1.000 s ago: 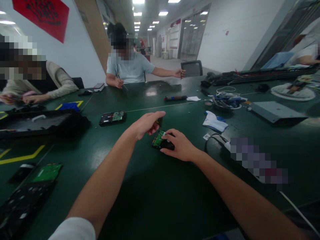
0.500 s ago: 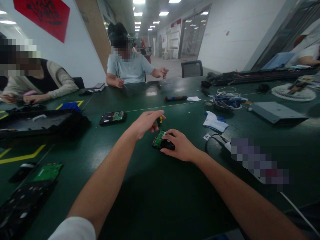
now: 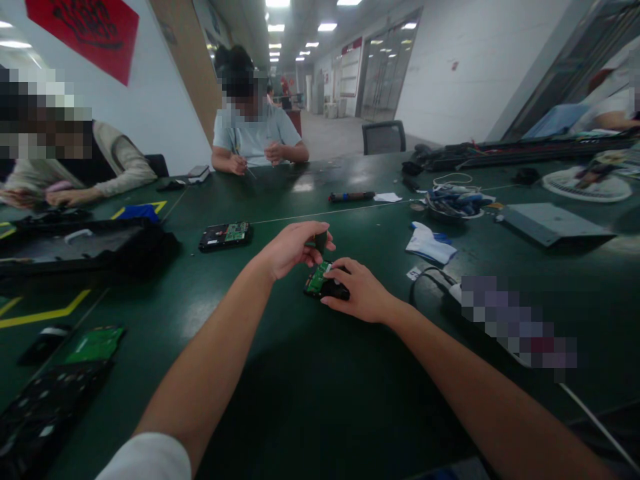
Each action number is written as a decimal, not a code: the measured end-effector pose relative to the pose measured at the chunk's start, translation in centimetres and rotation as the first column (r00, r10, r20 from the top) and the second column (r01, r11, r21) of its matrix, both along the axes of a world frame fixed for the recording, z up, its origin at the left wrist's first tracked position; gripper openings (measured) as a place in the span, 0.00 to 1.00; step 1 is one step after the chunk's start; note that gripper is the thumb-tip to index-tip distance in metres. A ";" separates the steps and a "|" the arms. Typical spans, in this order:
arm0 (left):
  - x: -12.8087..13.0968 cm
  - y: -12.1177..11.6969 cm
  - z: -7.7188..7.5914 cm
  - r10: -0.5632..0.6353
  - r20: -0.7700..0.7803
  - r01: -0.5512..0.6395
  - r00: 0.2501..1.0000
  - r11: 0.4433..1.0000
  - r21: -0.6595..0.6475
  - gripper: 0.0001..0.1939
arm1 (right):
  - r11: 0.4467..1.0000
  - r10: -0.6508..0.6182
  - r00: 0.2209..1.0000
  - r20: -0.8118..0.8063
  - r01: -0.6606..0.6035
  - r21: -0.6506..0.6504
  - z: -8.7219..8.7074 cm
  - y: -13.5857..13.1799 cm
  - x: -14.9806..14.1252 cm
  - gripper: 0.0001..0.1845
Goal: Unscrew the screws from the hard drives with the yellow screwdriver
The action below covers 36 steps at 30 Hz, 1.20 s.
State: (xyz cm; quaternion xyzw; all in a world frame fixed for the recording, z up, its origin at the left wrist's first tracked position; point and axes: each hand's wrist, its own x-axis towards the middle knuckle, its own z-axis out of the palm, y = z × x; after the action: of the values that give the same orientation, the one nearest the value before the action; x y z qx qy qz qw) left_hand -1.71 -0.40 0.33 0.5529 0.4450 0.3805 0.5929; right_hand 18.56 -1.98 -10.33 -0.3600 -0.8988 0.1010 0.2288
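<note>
A small black hard drive (image 3: 323, 285) with a green circuit board on top lies on the dark green table (image 3: 310, 373), a little past the middle. My right hand (image 3: 361, 292) rests over its right side, fingers curled down on it. My left hand (image 3: 295, 248) hovers just above the drive's far end, fingers wrapped round a dark screwdriver handle (image 3: 320, 240) that stands upright over the board.
A second drive (image 3: 226, 235) lies further left. Black trays (image 3: 75, 243) and a loose green board (image 3: 96, 344) sit on the left. A white glove (image 3: 430, 243), a bowl of tools (image 3: 454, 202), a grey box (image 3: 553, 223) and a cable (image 3: 430, 277) are on the right. Two people sit at the far side.
My left hand has closed tighter round the screwdriver handle above the drive. The person opposite has drawn an outstretched arm back to the chest. My right hand has stayed put.
</note>
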 end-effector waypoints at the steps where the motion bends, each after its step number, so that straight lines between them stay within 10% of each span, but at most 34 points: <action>1: 0.0 -0.1 0.0 -0.015 -0.009 0.015 1.000 1.000 -0.001 0.13 | 1.000 0.001 1.000 -0.001 -0.001 0.002 0.0 0.0 0.0 0.26; 12: 0.1 0.3 -0.2 0.213 -0.188 -0.157 0.959 0.948 0.277 0.16 | 1.000 -0.007 1.000 -0.003 0.007 -0.023 0.1 0.1 0.0 0.27; 29: 1.8 0.9 -1.9 0.200 0.260 -0.255 0.945 0.947 0.196 0.11 | 1.000 -0.008 1.000 0.006 0.008 -0.006 0.0 0.1 -0.1 0.28; 36: 1.8 1.0 -3.0 0.262 0.028 -0.248 0.965 0.869 0.428 0.20 | 1.000 -0.011 1.000 0.008 0.011 -0.012 0.1 0.0 -0.1 0.28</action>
State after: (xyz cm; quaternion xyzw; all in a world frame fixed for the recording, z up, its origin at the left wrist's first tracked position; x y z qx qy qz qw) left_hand 0.13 0.64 -2.70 0.6116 0.4286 0.5352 0.3948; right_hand 18.45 -2.02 -10.20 -0.3668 -0.8970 0.1036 0.2237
